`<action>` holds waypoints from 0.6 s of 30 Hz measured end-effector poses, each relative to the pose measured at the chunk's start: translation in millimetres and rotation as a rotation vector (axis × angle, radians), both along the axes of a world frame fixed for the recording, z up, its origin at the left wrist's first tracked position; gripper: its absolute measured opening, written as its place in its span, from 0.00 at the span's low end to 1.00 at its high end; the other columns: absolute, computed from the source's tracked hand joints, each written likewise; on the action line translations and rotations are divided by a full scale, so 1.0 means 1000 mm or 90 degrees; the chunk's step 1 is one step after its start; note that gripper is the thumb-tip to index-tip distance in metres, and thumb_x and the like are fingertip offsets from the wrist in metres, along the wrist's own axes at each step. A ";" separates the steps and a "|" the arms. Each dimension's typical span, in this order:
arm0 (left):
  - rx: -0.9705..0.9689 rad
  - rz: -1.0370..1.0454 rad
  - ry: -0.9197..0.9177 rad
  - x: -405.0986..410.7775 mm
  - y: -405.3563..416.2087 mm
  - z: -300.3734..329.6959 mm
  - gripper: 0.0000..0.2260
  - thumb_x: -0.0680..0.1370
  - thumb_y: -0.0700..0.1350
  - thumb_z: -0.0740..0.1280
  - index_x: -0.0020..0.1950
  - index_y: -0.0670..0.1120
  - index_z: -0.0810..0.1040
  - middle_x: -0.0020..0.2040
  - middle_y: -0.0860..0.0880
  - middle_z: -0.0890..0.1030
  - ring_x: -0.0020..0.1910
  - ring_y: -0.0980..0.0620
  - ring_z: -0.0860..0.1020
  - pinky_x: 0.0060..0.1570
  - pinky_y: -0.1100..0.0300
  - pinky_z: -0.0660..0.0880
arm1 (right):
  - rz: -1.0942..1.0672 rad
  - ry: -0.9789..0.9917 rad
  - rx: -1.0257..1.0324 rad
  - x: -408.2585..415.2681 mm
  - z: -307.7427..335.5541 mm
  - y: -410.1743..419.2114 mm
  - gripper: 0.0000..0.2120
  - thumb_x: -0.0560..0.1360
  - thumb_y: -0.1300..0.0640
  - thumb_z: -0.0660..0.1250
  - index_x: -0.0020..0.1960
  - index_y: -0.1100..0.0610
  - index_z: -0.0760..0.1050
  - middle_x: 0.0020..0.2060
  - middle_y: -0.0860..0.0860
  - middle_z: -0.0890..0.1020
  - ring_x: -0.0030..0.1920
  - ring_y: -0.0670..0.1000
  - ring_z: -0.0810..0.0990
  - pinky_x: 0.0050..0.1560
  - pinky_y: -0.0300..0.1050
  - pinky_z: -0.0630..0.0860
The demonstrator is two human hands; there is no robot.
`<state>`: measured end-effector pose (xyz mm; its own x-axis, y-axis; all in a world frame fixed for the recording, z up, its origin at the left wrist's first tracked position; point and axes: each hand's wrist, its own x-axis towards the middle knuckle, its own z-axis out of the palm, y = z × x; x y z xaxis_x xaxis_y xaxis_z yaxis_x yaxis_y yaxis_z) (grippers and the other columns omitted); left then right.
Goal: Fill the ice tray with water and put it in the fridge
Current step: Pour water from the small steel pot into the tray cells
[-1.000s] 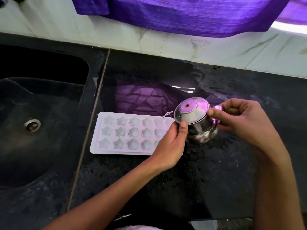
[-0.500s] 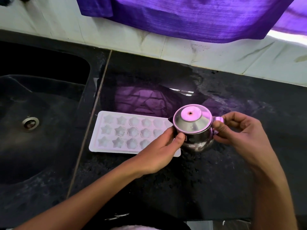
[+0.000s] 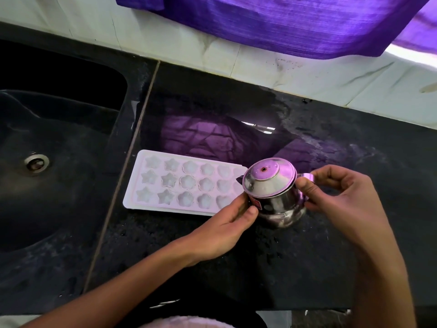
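A small lidded steel pot (image 3: 272, 190) was gripped by both hands, left hand (image 3: 227, 223) at its side, right hand (image 3: 335, 197) at the handle, beside the ice tray (image 3: 184, 183) on the worktop (image 3: 236, 268). Filling seemed underway; careful pouring into the moulds was called for.

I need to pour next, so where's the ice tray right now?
In the head view the ice tray lies flat on the black counter, between the sink and the steel kettle.

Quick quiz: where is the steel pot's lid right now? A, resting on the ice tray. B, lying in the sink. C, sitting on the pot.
C: the domed lid sits on the steel pot, which both hands hold on the counter beside the ice tray.
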<state>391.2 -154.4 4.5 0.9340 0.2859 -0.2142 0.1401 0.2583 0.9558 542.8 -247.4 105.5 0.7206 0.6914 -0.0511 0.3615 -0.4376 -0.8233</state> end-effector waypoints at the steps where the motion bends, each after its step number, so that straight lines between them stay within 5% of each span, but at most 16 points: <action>1: -0.001 0.002 0.001 0.000 0.000 -0.001 0.21 0.82 0.45 0.54 0.76 0.50 0.58 0.73 0.61 0.64 0.67 0.76 0.59 0.62 0.79 0.59 | -0.001 0.000 -0.001 -0.001 0.001 0.000 0.05 0.66 0.55 0.74 0.37 0.56 0.79 0.33 0.48 0.84 0.32 0.47 0.82 0.42 0.55 0.82; 18: -0.006 0.003 0.003 0.005 0.004 -0.003 0.19 0.83 0.47 0.53 0.75 0.50 0.61 0.72 0.60 0.67 0.69 0.69 0.62 0.62 0.77 0.61 | 0.006 -0.012 -0.024 -0.001 0.008 0.001 0.11 0.62 0.49 0.72 0.39 0.54 0.80 0.34 0.47 0.85 0.35 0.49 0.84 0.44 0.55 0.82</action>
<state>396.3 -150.8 1.6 0.9314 0.2885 -0.2219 0.1438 0.2685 0.9525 541.9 -246.7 113.8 0.7152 0.6959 -0.0640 0.3811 -0.4651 -0.7991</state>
